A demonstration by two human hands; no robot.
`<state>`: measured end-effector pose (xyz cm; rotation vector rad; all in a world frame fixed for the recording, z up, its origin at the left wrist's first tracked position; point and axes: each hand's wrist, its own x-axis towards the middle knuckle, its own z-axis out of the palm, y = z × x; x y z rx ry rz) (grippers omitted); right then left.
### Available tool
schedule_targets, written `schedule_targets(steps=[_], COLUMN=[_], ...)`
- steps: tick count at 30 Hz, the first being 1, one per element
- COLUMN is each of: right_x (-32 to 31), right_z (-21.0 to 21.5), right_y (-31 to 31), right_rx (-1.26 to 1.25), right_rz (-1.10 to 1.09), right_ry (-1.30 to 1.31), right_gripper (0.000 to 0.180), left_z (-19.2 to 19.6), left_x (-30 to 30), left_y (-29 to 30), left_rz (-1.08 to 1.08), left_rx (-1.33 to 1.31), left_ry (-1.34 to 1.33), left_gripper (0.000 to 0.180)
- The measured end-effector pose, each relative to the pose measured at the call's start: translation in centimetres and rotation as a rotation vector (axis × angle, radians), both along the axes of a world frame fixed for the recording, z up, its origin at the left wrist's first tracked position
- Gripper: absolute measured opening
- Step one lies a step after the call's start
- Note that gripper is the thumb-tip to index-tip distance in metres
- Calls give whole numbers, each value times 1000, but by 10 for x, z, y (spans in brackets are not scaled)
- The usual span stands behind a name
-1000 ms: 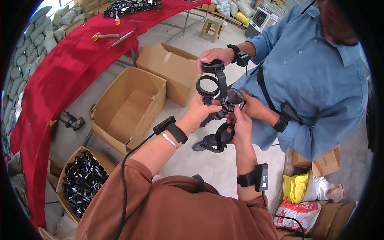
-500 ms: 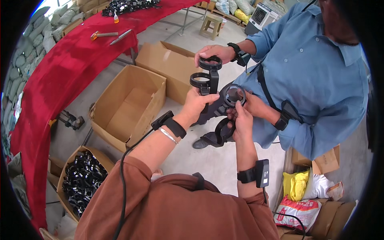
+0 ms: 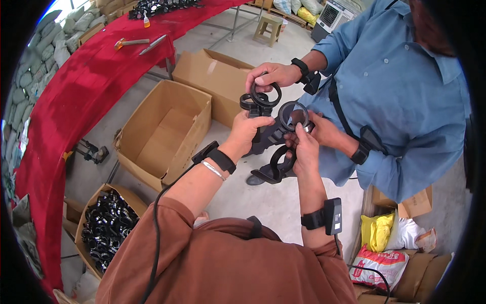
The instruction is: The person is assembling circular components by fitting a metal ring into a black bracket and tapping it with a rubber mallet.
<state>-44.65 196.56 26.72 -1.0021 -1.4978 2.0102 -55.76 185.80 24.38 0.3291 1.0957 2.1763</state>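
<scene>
My left hand (image 3: 245,130) is closed around the handle of a black ring-headed frame (image 3: 246,103), shaped like a magnifying glass frame. A co-worker's hand (image 3: 273,76) holds another black ring (image 3: 279,95) right above it, overlapping it. My right hand (image 3: 305,152) is closed, with a black ring-headed frame (image 3: 276,161) hanging from its fingers, handle toward the lower left. Its thumb also touches a round black ring with a see-through middle (image 3: 293,116), which the co-worker's other hand (image 3: 326,133) grips from the right. My fingers partly hide the handles.
An open cardboard box (image 3: 167,129) stands left of my hands, another box (image 3: 215,76) behind it. A carton full of black ring parts (image 3: 109,228) is at the lower left. The red-covered table (image 3: 86,86) bears a hammer (image 3: 132,43). Bags (image 3: 379,266) lie at the lower right.
The co-worker's upper ring has tilted to face me and come down over the frame in my left hand. The frame under my right hand has swung, its handle now pointing lower left.
</scene>
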Motion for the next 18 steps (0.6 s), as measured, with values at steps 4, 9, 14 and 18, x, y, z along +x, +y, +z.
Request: schedule_targets(steps=[4, 9, 14, 18], right_x=[-2, -3, -5, -5], right_z=[-3, -9, -9, -6], right_y=[-5, -3, -3, -5], right_rx=[-57, -96, -61, -73], right_rz=[8, 21, 5, -26], right_ry=[3, 28, 32, 53], right_gripper=[25, 27, 29, 29], left_z=[-1, -9, -5, -7], left_x=[8, 8, 9, 10], left_y=[-2, -1, -4, -3], left_rz=[-40, -74, -94, -137], left_rx=[32, 43, -162, -126], left_ry=[-88, -30, 31, -13], left_gripper=[23, 24, 30, 33])
